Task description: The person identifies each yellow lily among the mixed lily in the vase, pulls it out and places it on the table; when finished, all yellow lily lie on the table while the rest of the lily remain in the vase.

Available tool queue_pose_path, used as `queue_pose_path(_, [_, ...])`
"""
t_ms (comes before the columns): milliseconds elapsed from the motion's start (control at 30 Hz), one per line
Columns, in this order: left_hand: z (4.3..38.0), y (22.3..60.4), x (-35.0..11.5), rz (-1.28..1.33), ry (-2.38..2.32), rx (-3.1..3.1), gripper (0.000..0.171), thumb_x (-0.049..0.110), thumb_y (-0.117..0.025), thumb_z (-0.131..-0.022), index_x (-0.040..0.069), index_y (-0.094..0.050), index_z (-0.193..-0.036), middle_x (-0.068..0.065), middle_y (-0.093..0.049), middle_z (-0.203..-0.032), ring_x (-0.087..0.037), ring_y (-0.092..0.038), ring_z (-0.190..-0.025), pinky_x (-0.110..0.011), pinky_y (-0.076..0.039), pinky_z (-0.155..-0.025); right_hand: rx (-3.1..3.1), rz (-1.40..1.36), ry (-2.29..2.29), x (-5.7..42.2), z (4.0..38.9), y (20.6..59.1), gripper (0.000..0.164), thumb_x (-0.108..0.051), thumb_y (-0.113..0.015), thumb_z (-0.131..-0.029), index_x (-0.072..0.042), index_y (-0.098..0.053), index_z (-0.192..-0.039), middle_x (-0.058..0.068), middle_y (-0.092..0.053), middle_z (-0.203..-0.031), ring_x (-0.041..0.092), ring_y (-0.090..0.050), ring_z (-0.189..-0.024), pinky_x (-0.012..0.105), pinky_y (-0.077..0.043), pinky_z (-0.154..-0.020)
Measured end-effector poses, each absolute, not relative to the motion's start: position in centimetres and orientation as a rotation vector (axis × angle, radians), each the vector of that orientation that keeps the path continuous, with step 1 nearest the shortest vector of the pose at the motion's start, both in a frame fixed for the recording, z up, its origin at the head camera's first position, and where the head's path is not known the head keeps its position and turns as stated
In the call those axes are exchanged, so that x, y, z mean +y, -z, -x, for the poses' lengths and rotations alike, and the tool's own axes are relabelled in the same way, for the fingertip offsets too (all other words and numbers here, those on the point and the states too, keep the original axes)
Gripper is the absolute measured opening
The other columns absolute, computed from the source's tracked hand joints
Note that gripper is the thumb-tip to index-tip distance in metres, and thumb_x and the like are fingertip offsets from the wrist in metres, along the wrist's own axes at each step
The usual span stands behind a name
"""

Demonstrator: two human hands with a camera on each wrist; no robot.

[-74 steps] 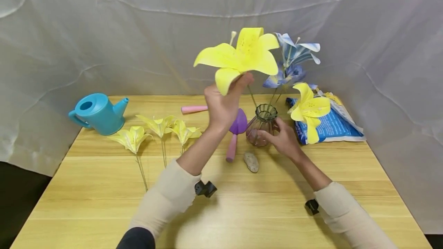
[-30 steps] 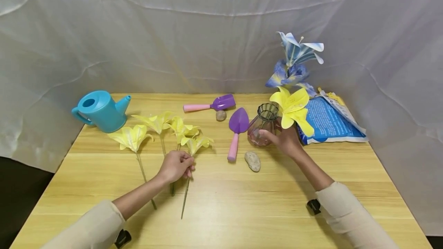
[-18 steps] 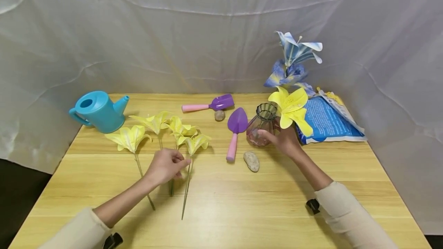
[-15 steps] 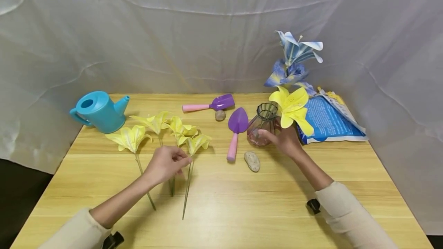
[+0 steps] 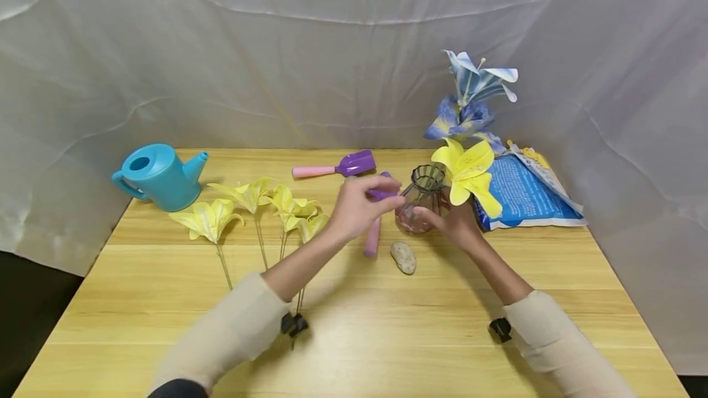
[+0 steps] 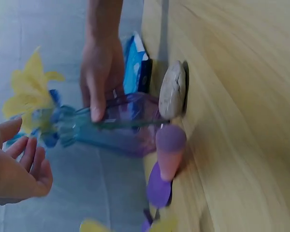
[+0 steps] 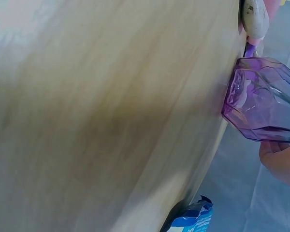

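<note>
My right hand (image 5: 463,223) grips a faceted glass vase (image 5: 408,212), purple below and greenish at the neck, with the thumb across its front. From its neck rise a yellow lily (image 5: 469,167), a pale blue lily (image 5: 470,81) and a blue-purple flower (image 5: 448,118). Left of the vase, my left hand (image 5: 359,204) is in the air with thumb and fingers apart and nothing between them. In the left wrist view, its fingertips are close to the vase's mouth and the flowers. Several pale yellow lilies (image 5: 210,220) lie on the table at left, partly behind the left forearm.
A blue watering can (image 5: 163,177) stands at the back left. One purple trowel (image 5: 354,163) lies at the back; another trowel (image 5: 372,238) is partly behind the left hand. An oval stone (image 5: 404,258) lies before the vase. Blue bags (image 5: 539,192) lie behind it at right.
The left hand held a lily above the vase, then set it among the lilies at left and let go. It has since moved back right to the vase. The right hand stays there.
</note>
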State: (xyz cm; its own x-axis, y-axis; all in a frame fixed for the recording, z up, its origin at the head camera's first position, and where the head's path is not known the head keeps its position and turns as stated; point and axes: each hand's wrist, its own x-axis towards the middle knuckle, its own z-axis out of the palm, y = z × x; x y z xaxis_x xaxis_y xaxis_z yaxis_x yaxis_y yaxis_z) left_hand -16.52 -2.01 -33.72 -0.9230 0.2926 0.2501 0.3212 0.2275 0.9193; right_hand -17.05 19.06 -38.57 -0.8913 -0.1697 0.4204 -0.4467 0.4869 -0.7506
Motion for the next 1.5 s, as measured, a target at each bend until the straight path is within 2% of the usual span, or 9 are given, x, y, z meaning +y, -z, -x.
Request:
queue_pose_path(133, [17.8, 34.0, 1.2, 0.651, 1.724, -2.450, 0.026, 0.024, -0.071, -0.074, 0.011, -0.068, -0.096, 0.004, -0.064, -0.098, -0.008, -0.056, -0.089, -0.022, -0.047, -0.073, -2.469, -0.518, -1.359, 19.5, 17.4, 39.0, 0.056, -0.007, -0.072, -0.072, 0.003, -0.042, -0.118, 0.018, -0.048, -0.113, 0.035, -0.048, -0.106, 0.047, -0.044, -0.085])
queue_pose_path(267, [18.5, 34.2, 3.7, 0.687, 1.474, -2.497, 0.023, 0.024, -0.069, -0.076, 0.013, -0.069, -0.096, 0.005, -0.064, -0.100, -0.009, -0.054, -0.092, -0.022, -0.037, -0.085, -2.528, -0.473, -1.372, 20.3, 18.0, 40.4, 0.048, -0.005, -0.069, -0.075, 0.004, -0.045, -0.115, 0.018, -0.046, -0.115, 0.034, -0.045, -0.109, 0.045, -0.042, -0.088])
queue_pose_path(567, [18.8, 34.5, 5.7, 0.587, 1.130, -2.655, 0.016, 0.032, -0.066, -0.078, 0.024, -0.071, -0.091, 0.011, -0.064, -0.094, -0.009, -0.044, -0.078, -0.024, -0.031, -0.064, -2.573, -0.437, -1.312, 20.6, 18.2, 41.4, 0.041, 0.005, -0.063, -0.074, 0.007, -0.046, -0.112, 0.020, -0.050, -0.109, 0.030, -0.046, -0.105, 0.042, -0.043, -0.088])
queue_pose_path(733, [18.8, 34.6, 5.5, 0.607, 1.100, -2.655, 0.013, 0.033, -0.066, -0.078, 0.026, -0.071, -0.088, 0.015, -0.065, -0.089, -0.007, -0.042, -0.075, -0.024, -0.030, -0.062, -2.517, -0.526, -1.251, 20.6, 18.2, 41.4, 0.035, 0.006, -0.061, -0.073, 0.005, -0.049, -0.106, 0.016, -0.052, -0.095, 0.027, -0.050, -0.086, 0.039, -0.048, -0.070])
queue_pose_path(933, [18.9, 34.2, 5.3, 0.623, 0.970, -2.670, 0.014, 0.031, -0.069, -0.075, 0.029, -0.071, -0.089, 0.014, -0.064, -0.093, -0.005, -0.044, -0.079, -0.025, -0.030, -0.067, -2.434, -0.630, -1.456, 19.6, 17.4, 39.6, 0.039, 0.009, -0.057, -0.077, 0.011, -0.045, -0.115, 0.024, -0.048, -0.107, 0.038, -0.047, -0.099, 0.049, -0.044, -0.082])
queue_pose_path(1067, [19.1, 34.0, 5.3, 0.727, 1.029, -2.552, 0.012, 0.028, -0.070, -0.075, 0.025, -0.072, -0.086, 0.014, -0.064, -0.087, -0.005, -0.047, -0.083, -0.021, -0.033, -0.069, -2.460, -0.605, -1.388, 20.1, 18.0, 40.6, 0.047, 0.003, -0.063, -0.077, 0.007, -0.044, -0.120, 0.022, -0.049, -0.113, 0.034, -0.049, -0.102, 0.044, -0.045, -0.084])
queue_pose_path(1167, [19.2, 33.8, 5.4, 0.848, 1.128, -2.438, 0.010, 0.023, -0.069, -0.076, 0.018, -0.072, -0.084, 0.009, -0.065, -0.086, -0.005, -0.052, -0.083, -0.013, -0.037, -0.073, -2.456, -0.600, -1.305, 20.6, 18.5, 41.8, 0.049, 0.002, -0.066, -0.075, 0.005, -0.046, -0.119, 0.020, -0.052, -0.112, 0.032, -0.052, -0.100, 0.043, -0.047, -0.081])
queue_pose_path(1333, [18.8, 33.2, 6.0, 0.998, 1.304, -2.245, 0.009, 0.013, -0.067, -0.078, 0.009, -0.072, -0.085, 0.002, -0.066, -0.084, -0.005, -0.059, -0.077, -0.007, -0.042, -0.069, -2.487, -0.562, -1.291, 20.8, 18.3, 42.0, 0.049, -0.006, -0.065, -0.078, -0.002, -0.046, -0.123, 0.014, -0.053, -0.116, 0.029, -0.051, -0.104, 0.041, -0.046, -0.084])
queue_pose_path(1500, [18.0, 31.6, 6.2, 1.067, 1.398, -2.039, 0.010, 0.011, -0.066, -0.079, 0.006, -0.071, -0.086, -0.001, -0.066, -0.082, -0.002, -0.058, -0.076, -0.006, -0.043, -0.065, -2.637, -0.390, -1.340, 20.8, 17.9, 41.4, 0.047, -0.019, -0.063, -0.080, -0.009, -0.046, -0.123, 0.009, -0.051, -0.121, 0.024, -0.047, -0.111, 0.042, -0.042, -0.089])
